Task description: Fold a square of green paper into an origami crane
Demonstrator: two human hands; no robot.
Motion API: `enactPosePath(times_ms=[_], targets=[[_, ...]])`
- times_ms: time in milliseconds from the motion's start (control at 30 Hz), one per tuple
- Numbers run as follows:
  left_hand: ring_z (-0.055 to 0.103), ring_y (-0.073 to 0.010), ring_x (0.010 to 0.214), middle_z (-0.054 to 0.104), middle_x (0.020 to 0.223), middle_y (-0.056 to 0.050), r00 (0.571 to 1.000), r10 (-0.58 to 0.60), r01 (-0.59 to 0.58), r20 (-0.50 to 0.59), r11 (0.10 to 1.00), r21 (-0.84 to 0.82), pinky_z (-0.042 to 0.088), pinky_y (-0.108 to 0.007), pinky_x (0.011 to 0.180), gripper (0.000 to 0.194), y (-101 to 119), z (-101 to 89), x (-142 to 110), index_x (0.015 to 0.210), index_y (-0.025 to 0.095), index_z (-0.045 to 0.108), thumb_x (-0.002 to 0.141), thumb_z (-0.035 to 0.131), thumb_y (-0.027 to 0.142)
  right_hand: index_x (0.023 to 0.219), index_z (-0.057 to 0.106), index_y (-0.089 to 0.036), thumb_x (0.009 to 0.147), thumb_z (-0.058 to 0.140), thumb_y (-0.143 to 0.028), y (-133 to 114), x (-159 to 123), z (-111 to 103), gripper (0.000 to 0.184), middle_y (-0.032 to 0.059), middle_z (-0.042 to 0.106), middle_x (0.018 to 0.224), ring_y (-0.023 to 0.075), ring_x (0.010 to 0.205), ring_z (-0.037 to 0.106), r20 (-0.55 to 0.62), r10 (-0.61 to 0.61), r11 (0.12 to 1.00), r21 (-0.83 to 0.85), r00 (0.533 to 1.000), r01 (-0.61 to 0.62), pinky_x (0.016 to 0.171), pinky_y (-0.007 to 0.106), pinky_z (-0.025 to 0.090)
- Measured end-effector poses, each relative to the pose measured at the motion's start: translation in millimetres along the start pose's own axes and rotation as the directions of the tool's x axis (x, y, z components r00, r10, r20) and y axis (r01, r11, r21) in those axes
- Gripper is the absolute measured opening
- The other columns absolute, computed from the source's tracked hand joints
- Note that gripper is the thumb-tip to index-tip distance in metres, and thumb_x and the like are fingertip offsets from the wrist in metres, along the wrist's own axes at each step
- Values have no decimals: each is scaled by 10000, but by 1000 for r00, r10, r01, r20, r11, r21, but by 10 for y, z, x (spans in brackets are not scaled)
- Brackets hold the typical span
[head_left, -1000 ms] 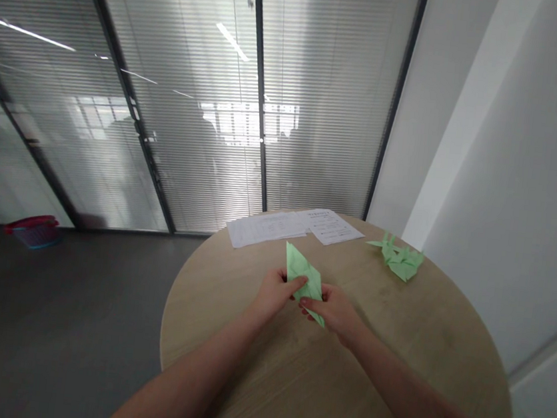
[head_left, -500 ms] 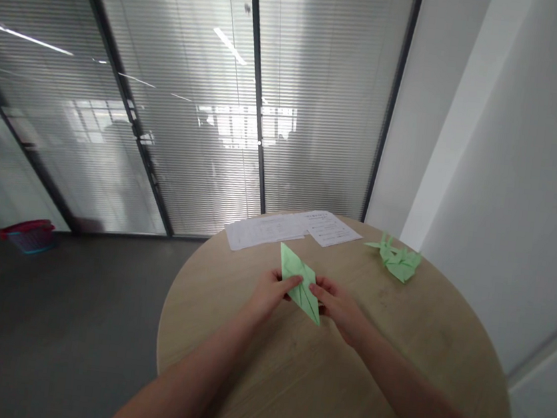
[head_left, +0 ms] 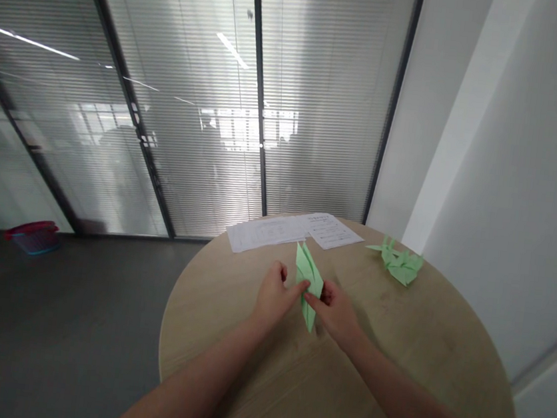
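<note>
A light green folded paper [head_left: 309,266], a long diamond with a lengthwise crease, is held up over the round table by both hands. My left hand [head_left: 276,296] presses its thumb on the paper's middle from the left, its other fingers curled beside the edge. From the right, my right hand [head_left: 337,310] pinches the paper, thumb in front and fingers curled behind. The two thumb tips lie close together near the centre crease. What the fingers do behind the paper is hidden.
Several green folded paper figures [head_left: 400,263] lie at the table's right rear. Printed white sheets [head_left: 276,232] overlap near its back edge. The wooden table [head_left: 219,289] stands by a glass partition with blinds [head_left: 320,106]. A red and blue basket [head_left: 34,238] is on the floor at left.
The paper has turned more upright and looks narrower, its sides folding inward. My left hand's fingers have come from behind the paper to its left side, and both thumbs have drawn together.
</note>
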State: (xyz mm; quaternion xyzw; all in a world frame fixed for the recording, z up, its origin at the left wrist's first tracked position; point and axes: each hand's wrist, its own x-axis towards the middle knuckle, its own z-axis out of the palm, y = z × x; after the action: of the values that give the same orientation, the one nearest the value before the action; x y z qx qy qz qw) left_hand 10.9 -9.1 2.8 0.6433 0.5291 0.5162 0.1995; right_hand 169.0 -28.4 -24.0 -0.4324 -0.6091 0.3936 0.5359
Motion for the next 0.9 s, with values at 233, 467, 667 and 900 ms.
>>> enactPosePath(times_ms=[233, 467, 667, 900], targets=[[600, -193, 750, 676, 807, -34, 984, 11, 18, 177, 987, -162, 409, -294, 715, 190, 0, 51, -20, 901, 194, 677, 818, 666, 365, 1073, 643, -234, 853, 629, -338, -27, -50, 14, 244, 85, 710, 1035, 235, 894, 690, -7, -79, 975, -211, 997, 76, 707, 336, 561], [649, -230, 813, 724, 866, -109, 908, -133, 327, 398, 819, -471, 508, -337, 745, 478, -40, 104, -8, 838, 144, 723, 857, 539, 585, 1166, 652, -243, 910, 613, -339, -106, -74, -58, 276, 105, 655, 1199, 277, 1127, 607, 33, -352, 762, -570, 935, 307, 989, 447, 485], [675, -226, 884, 734, 999, -134, 835, -141, 494, 531, 615, -614, 533, -354, 841, 527, -54, 112, -27, 957, 117, 726, 729, 751, 592, 1172, 674, -238, 933, 572, -285, -172, -87, -92, 264, 135, 615, 1251, 305, 1174, 557, 135, -412, 581, -723, 901, 374, 1014, 483, 465], [687, -206, 800, 748, 936, -114, 836, -262, 534, 482, 587, -608, 552, -342, 791, 390, -70, 122, -23, 929, 120, 721, 721, 810, 437, 1168, 688, -251, 950, 533, -273, -170, -91, -114, 269, 122, 601, 1304, 285, 1218, 540, 133, -464, 582, -700, 876, 415, 1057, 479, 434]])
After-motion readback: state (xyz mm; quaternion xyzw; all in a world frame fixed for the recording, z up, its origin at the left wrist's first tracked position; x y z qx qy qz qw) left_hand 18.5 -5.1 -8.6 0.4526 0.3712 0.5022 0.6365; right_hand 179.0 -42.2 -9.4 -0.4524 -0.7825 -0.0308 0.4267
